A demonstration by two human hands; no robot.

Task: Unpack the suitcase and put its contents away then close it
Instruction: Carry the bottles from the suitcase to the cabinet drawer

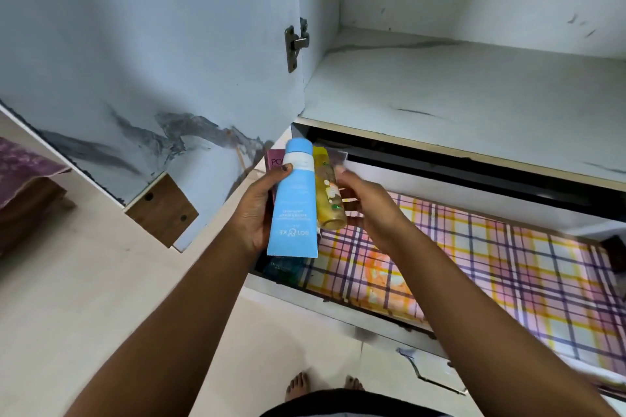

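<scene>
Left hand [255, 210] grips a blue squeeze tube [294, 200], flat crimped end toward the person, round cap end pointing away, white band near the cap; thumb lies across the band. Behind the tube, same hand also holds a pink-purple carton [275, 159], only its top corner visible. Right hand [367, 210] has fingers curled around a yellow translucent bottle [328, 193], glossy plastic, rounded body, touching the tube's right side. Can't tell whether the left hand also bears on the bottle. All three items sit above the left end of an open drawer [338, 294], which is directly under both hands. Drawer is white laminate, lined with a checked cloth [474, 267] in pink, yellow and purple, flat, with an orange patch below the right hand. Something dark and bluish lies in the drawer corner under the tube, too hidden to identify. Beyond the hands: white shelf [474, 88] with grey marble-like streaks. Left of the hands: open cabinet door [135, 61], same marbled finish, metal hinge [296, 44] at its edge. Suitcase not in view.
</scene>
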